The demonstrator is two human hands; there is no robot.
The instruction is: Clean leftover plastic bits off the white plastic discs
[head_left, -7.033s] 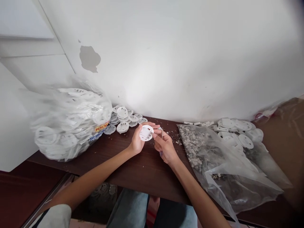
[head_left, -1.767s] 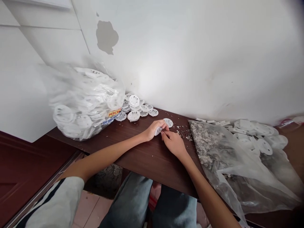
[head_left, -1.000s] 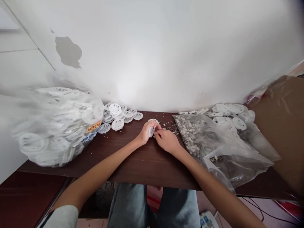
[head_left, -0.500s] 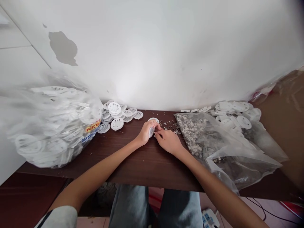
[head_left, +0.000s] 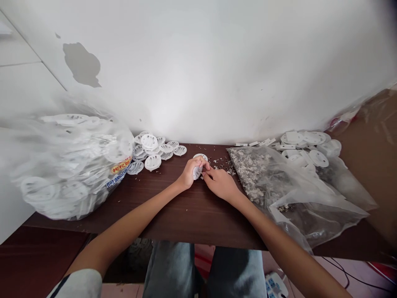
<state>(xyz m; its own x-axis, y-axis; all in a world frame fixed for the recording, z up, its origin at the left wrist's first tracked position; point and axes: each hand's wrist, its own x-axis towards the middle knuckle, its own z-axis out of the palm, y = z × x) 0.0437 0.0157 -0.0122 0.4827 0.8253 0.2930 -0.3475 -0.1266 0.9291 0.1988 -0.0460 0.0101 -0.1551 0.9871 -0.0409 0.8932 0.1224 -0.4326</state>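
Observation:
Near the middle of the dark brown table, my left hand (head_left: 188, 172) is closed on a round white plastic disc (head_left: 197, 172), held tilted with slots showing in its face. My right hand (head_left: 221, 183) meets it from the right, thumb and forefinger pinched at the disc's edge. Whatever sits between those fingertips is too small to make out. Just behind my left hand lies another white disc (head_left: 201, 157), partly covered by the fingers. Tiny metal-looking pieces (head_left: 225, 164) are scattered on the table to the right of both hands.
A full clear bag of white discs (head_left: 71, 174) stands at the left, beside a loose heap of slotted discs (head_left: 151, 150). On the right lies a plastic bag of tiny parts (head_left: 254, 174). Behind it are more white pieces (head_left: 305, 145) and a cardboard box (head_left: 369, 165).
The disc in my left hand has turned slightly, so more of its face shows. Both hands stay in nearly the same place.

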